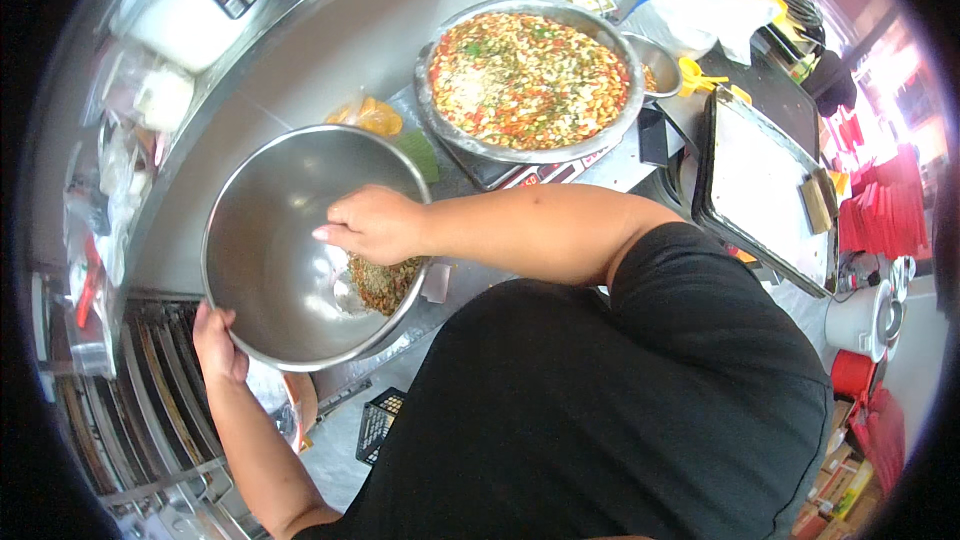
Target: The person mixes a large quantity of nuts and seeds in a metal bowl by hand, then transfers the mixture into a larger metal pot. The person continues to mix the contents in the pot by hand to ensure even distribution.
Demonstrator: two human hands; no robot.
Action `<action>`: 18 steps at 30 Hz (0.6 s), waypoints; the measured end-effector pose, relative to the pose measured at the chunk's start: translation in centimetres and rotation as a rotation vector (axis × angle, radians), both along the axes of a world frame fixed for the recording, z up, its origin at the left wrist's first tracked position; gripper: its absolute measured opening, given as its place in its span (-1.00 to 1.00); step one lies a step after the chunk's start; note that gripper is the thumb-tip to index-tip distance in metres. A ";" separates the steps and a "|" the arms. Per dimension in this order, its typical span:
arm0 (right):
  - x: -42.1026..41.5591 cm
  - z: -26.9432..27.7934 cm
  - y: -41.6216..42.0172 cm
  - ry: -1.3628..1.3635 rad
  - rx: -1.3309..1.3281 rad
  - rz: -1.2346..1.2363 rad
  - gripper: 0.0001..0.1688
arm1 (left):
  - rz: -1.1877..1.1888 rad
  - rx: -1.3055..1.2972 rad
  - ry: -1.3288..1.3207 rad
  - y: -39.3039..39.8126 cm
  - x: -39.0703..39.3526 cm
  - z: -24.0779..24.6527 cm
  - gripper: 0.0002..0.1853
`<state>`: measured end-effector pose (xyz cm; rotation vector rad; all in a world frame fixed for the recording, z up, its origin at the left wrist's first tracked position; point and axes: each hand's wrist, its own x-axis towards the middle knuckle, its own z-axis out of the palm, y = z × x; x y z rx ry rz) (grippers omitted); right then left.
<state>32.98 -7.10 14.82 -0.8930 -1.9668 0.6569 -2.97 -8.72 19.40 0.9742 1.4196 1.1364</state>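
Observation:
My left hand [219,345] grips the rim of a large stainless steel mixing bowl [270,240] at its lower left, tilting it. Inside the bowl is my right hand [379,225], its fingers curled in; whether it holds something I cannot tell. Just below that hand, a small heap of brown and green crumbly seasoning [386,285] lies against the bowl's near right side. Behind stands a wide metal basin [425,101], filled with a chopped mix of nuts, red pieces and green herbs, on a digital scale [555,171].
A small metal bowl [671,64] and yellow scoops [697,77] stand right of the basin. A dark phone [652,136] lies near the scale. Farther right is a lined baking tray [757,180]. A bag of yellow food [367,116] sits behind the bowl; a tray rack [161,382] stands lower left.

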 end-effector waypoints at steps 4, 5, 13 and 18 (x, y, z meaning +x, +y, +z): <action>2.7 3.9 -0.7 0.205 -0.073 -0.078 -0.44 | 0.021 -0.092 -0.060 -3.0 -3.2 -1.5 -0.49; 3.6 4.2 -0.7 0.223 -0.137 -0.112 -0.46 | 0.064 -0.112 -0.063 -4.3 -2.8 -1.6 -0.49; 19.9 2.0 0.8 0.395 -0.312 -0.600 -0.61 | -0.012 -0.171 -0.191 -6.3 1.8 -3.9 -0.50; 32.8 0.1 0.2 0.852 -0.315 -0.847 -0.63 | 0.021 -0.167 -0.153 -7.2 5.2 -3.1 -0.47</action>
